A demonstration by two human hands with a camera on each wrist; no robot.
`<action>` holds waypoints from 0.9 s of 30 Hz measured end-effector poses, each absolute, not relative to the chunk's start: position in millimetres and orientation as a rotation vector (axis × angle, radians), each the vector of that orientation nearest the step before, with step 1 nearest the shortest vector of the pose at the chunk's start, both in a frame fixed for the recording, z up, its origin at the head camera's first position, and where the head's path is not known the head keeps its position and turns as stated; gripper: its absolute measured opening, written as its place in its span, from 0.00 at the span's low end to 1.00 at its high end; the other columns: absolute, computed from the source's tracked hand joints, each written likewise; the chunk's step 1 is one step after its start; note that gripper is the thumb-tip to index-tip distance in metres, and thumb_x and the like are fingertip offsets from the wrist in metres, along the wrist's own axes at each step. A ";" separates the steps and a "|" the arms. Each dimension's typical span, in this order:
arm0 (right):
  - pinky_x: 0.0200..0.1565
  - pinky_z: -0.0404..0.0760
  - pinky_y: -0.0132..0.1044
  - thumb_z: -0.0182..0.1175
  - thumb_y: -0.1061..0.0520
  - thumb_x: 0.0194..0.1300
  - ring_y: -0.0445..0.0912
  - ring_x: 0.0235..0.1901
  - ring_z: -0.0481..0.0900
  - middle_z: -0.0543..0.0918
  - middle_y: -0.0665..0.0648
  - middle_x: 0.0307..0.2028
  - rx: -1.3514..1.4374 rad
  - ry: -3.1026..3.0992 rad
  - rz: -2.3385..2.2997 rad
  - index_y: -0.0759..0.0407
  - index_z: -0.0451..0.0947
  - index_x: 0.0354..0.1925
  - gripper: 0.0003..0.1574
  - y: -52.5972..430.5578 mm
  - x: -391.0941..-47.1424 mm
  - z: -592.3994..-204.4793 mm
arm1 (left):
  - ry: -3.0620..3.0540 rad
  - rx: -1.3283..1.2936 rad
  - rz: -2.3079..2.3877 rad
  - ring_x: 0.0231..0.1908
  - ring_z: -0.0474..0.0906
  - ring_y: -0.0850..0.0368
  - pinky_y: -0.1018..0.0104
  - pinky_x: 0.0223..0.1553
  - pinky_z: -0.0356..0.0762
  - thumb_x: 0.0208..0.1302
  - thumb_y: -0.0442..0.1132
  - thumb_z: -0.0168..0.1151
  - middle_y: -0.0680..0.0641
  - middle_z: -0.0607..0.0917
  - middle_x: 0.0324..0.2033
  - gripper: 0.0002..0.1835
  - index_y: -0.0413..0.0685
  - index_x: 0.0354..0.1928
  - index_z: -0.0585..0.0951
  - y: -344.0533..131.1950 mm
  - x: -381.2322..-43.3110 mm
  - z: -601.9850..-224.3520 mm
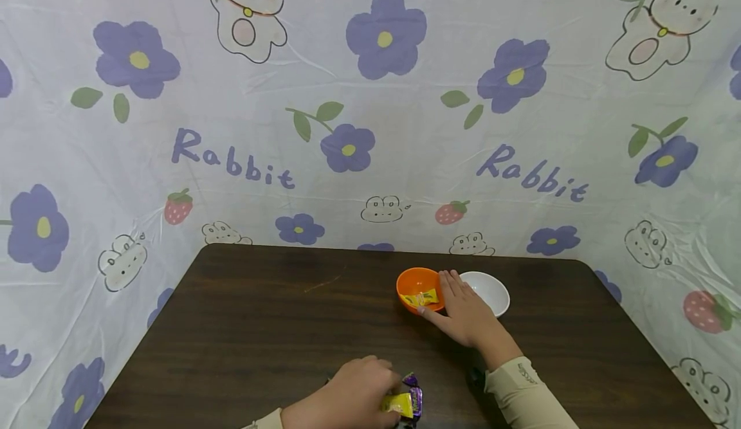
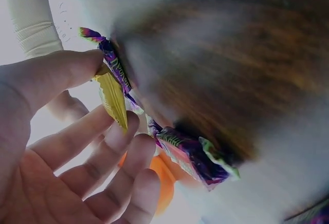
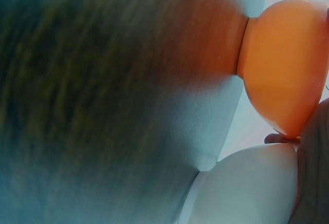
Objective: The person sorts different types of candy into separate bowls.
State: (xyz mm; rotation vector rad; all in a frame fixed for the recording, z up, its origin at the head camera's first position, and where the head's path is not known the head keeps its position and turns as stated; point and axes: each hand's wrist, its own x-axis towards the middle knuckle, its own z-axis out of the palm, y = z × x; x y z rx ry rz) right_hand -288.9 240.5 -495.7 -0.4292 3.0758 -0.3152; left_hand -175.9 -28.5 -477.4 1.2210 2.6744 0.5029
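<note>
My left hand [image 1: 356, 393], low in the head view, pinches a yellow-wrapped candy [image 2: 114, 95] between thumb and fingertips, its remaining fingers spread in the left wrist view. Purple-wrapped candies [image 2: 191, 154] lie just beyond it on the table, partly hidden by the hand. Farther back, the right hand [image 1: 467, 316] rests its extended fingers at the right rim of an orange bowl [image 1: 412, 279], thumb at the near rim. Inside that bowl is another yellow-wrapped candy [image 1: 422, 298]. A white bowl [image 1: 492, 292] stands close on the right, partly covered by the same hand.
A dark wood-grain table [image 1: 243, 339] with rounded far corners carries everything. Behind and beside it hangs a white cloth [image 1: 405, 107] printed with flowers, rabbits and strawberries. Both bowls stand near the far edge, right of the middle.
</note>
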 end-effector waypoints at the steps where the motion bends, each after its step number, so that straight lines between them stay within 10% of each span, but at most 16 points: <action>1: 0.82 0.50 0.59 0.42 0.16 0.71 0.63 0.84 0.47 0.51 0.67 0.84 -0.427 3.077 -0.314 0.67 0.46 0.84 0.70 240.6 -288.9 -495.7 | 2.673 1.220 0.511 0.28 0.70 0.71 0.73 0.29 0.70 0.62 0.51 0.76 0.63 0.81 0.29 0.09 0.57 0.38 0.90 -28.5 -175.8 -477.0; 27: 0.82 0.50 0.59 0.42 0.16 0.71 0.62 0.84 0.47 0.51 0.67 0.84 -0.423 3.081 -0.336 0.67 0.46 0.84 0.70 240.4 -287.8 -495.6 | 2.659 1.214 0.591 0.29 0.70 0.70 0.75 0.34 0.73 0.65 0.48 0.74 0.60 0.81 0.33 0.10 0.52 0.43 0.90 -31.8 -184.0 -471.6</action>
